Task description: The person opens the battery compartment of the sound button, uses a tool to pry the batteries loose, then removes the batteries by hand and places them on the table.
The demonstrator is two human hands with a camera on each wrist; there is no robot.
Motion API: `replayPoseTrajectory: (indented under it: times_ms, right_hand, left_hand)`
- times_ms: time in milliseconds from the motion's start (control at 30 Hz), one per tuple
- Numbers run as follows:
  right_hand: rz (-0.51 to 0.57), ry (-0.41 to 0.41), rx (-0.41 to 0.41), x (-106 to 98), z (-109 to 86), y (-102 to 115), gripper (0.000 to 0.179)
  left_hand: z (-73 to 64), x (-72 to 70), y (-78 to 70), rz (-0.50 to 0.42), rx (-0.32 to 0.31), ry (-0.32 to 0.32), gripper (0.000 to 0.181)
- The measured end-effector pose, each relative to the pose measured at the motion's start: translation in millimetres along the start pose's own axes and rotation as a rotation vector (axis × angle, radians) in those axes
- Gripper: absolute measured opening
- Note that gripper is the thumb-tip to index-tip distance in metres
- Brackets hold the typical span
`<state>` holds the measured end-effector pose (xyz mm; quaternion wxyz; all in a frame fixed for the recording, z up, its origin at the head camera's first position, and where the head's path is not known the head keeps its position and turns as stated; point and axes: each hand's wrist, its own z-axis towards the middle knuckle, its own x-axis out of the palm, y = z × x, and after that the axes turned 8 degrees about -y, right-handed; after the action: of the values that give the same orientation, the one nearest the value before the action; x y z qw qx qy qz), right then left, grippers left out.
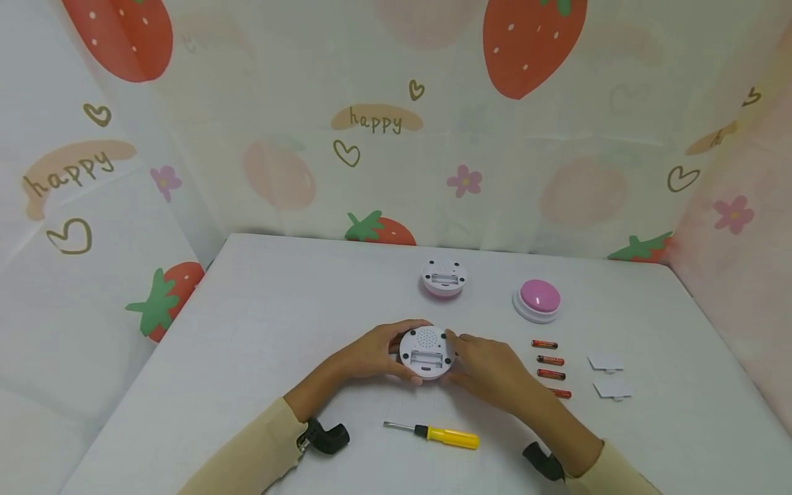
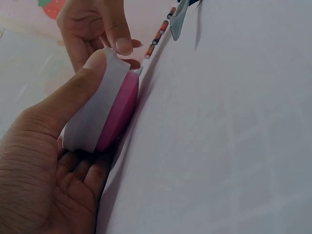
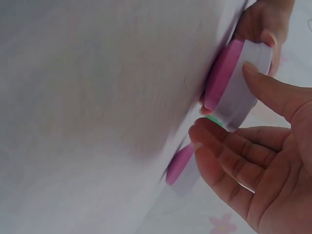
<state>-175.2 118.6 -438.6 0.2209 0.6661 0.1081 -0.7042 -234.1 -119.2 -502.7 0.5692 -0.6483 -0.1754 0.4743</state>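
Note:
A round push button (image 1: 427, 352) with a white base and pink dome is held upside down over the table, its open, bare battery compartment facing up. My left hand (image 1: 377, 352) grips its left side, thumb on the white rim and fingers beneath in the left wrist view. On the opposite side, my right hand (image 1: 489, 368) holds the edge; in the right wrist view its thumb (image 3: 265, 85) lies on the white base (image 3: 239, 92), with the fingers bent around below. A yellow-handled screwdriver (image 1: 452, 438) lies nearer me.
Behind, another upside-down button (image 1: 444, 278) shows its battery slot. An upright pink button (image 1: 540, 295) stands to the right. Several red batteries (image 1: 551, 360) lie in a column beside two white battery covers (image 1: 606, 363). Strawberry-print cloth (image 1: 383, 172) surrounds the white table (image 1: 297, 289).

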Motion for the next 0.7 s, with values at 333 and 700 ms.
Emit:
replayPoseTrajectory:
  times_ms: [333, 700]
  right_hand:
    - [0.026, -0.017, -0.007, 1.9, 2.5, 3.0, 0.081]
    - [0.049, -0.016, 0.014, -1.6, 6.8, 5.7, 0.083]
  left_hand:
    - [-0.3, -0.6, -1.2, 0.010, -0.008, 0.012, 0.091]
    - [1.4, -6.1, -2.4, 0.046, 0.014, 0.041, 0.095]
